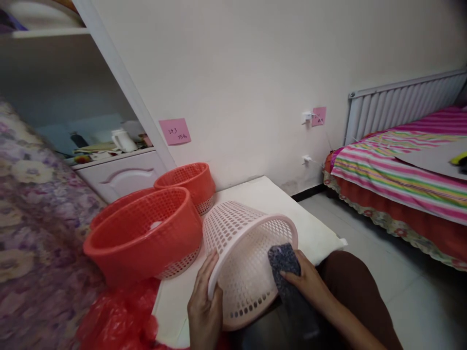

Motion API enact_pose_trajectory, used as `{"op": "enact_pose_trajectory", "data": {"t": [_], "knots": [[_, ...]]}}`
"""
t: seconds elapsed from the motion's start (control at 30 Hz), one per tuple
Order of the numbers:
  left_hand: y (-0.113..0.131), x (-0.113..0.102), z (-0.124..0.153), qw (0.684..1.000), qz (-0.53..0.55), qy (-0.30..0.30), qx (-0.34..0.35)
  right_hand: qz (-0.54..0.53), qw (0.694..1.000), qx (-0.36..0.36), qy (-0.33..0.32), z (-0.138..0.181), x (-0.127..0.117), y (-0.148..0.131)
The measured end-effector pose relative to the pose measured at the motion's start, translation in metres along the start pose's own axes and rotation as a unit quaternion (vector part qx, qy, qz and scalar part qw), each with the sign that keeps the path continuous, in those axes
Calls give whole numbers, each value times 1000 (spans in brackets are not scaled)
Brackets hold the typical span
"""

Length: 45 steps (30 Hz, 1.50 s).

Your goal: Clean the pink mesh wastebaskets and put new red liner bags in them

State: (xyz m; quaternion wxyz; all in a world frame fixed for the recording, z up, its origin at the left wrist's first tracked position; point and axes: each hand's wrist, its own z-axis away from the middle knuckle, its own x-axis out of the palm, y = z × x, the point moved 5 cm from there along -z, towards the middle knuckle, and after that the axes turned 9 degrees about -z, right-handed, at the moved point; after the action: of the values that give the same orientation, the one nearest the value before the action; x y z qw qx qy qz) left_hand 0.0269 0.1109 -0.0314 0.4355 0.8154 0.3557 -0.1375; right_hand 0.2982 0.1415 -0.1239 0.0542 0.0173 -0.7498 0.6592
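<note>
Over the white table (314,209), the pale basket (246,262) lies tipped, inside bared to the person — a dark cloth (286,265) by its mouth, gripped in the right hand (309,279); the left hand (205,301) curls round the basket's rim, seemingly for steadiness.

The person is wearing plain dark brown cloth (355,287) (most likely a trouser leg), which is rounding smoothly over one knee and looking matte and unpatterned. The right forearm (339,311) is showing bare, narrowing toward an ungloved right hand (308,283). The left hand (205,299) is likewise going bare, its slim fingers showing plain.
</note>
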Motion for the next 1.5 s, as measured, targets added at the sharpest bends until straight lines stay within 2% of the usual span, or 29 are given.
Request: {"op": "enact_pose_trajectory", "data": {"t": [0.07, 0.13, 0.27, 0.37, 0.47, 0.6, 0.77, 0.93, 1.0, 1.07, 1.13, 1.17, 1.23, 1.3, 1.37, 1.43, 1.5], "knots": [[2, 0, 2, 1000, -6, 2, 9, -117, 990, 42, -63, -7, 13, -2], [1, -1, 4, 1000, -14, 7, 8, -208, 970, 83, -94, -9, 22, 1], [-2, -1, 8, 999, -30, 16, 4, -228, 961, 74, -136, -10, 31, 14], [2, -1, 8, 998, -42, 30, 21, -128, 976, 38, -174, -20, 35, 27], [6, -1, 7, 998, -40, 33, 38, 61, 985, -17, -158, -31, 41, 39], [7, 0, 6, 998, -42, 32, 40, 294, 949, -54, -97, -28, 59, 40], [5, 0, 7, 998, -46, 30, 41, 365, 922, -116, -47, -16, 68, 26], [7, 2, 5, 997, -41, 32, 50, 385, 915, -83, -91, -9, 72, 34], [8, 3, 4, 997, -41, 27, 52, 357, 927, -60, -93, -4, 77, 37], [10, 4, 2, 997, -41, 26, 56, 284, 952, -40, -109, 3, 87, 34], [12, 5, 1, 997, -39, 24, 57, 140, 977, -13, -161, 11, 103, 28], [13, 5, 1, 997, -38, 22, 56, 45, 980, 11, -196, 16, 112, 25], [15, 6, -1, 998, -38, 13, 58, -141, 955, 68, -253, 24, 127, 18], [16, 6, -2, 997, -42, 10, 62, -213, 933, 89, -276, 29, 132, 17], [15, 6, -2, 997, -48, 8, 64, -129, 950, 47, -279, 27, 124, 21], [13, 6, -2, 996, -53, 9, 65, 56, 964, -22, -260, 19, 106, 23], [12, 5, -3, 996, -55, 11, 69, 236, 947, -70, -208, 4, 81, 18]]}}
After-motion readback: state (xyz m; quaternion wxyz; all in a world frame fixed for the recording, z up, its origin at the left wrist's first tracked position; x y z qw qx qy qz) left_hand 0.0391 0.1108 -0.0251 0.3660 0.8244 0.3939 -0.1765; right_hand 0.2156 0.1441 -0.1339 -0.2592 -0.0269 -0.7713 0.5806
